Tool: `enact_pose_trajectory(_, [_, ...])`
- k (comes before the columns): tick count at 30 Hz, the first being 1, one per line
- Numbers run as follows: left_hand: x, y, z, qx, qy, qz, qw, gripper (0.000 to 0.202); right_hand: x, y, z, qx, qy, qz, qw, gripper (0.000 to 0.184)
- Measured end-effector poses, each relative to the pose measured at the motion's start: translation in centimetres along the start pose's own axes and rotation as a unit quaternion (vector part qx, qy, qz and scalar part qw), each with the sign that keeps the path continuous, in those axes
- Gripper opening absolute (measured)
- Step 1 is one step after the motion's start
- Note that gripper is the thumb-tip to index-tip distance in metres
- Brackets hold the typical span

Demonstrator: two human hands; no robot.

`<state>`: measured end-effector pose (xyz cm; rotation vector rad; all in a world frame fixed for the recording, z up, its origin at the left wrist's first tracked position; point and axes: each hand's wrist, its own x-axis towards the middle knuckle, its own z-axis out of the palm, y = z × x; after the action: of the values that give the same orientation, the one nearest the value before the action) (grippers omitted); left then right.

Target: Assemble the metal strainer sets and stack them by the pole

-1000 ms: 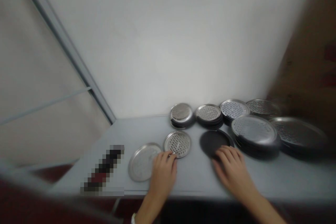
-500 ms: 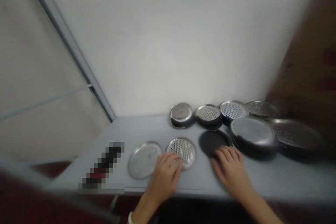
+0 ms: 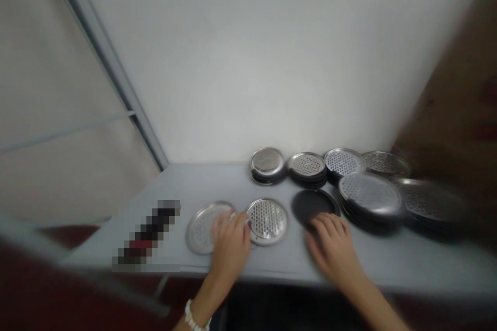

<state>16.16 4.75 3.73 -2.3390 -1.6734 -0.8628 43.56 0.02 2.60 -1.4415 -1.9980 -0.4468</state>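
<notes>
From the head camera I see the person's left hand [image 3: 231,245] loosely curled, its fingertips at the rim of a perforated steel disc [image 3: 267,221] and its side covering the edge of a plain steel disc [image 3: 204,227]. Whether it has hold of either, I cannot tell. The right hand [image 3: 334,251] is open, fingers spread on the near edge of a dark round disc [image 3: 312,204] and gripping nothing. It looks set there to steady rather than lift. All three discs lie singly on the grey bench [image 3: 279,264], within easy reach, while stacks of perforated steel discs [image 3: 368,194] sit farther back by the white wall [image 3: 248,62] — out of the hands' way, I'd judge. A pixelated patch [image 3: 147,235] hides whatever lies left of the discs.
</notes>
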Motion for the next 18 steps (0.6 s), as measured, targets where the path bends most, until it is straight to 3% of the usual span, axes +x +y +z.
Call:
enact_pose_trajectory(9, [0.3,0.6,-0.5,-0.032,-0.023,0.016,0.999,0.024,2.1,-3.7,1.5,0.085,-0.085,-0.038,0.992,0.038])
enact_pose_trajectory(13, [0.2,0.7,-0.7,-0.049,-0.035,0.043,0.997,0.032,3.0,-4.1,2.2,0.094,-0.119,-0.046,0.987,0.048])
enact_pose_trajectory(18, [0.2,0.9,-0.9,-0.060,-0.037,0.047,0.996,0.030,3.1,-4.1,2.4,0.105,-0.140,-0.042,0.984,0.047])
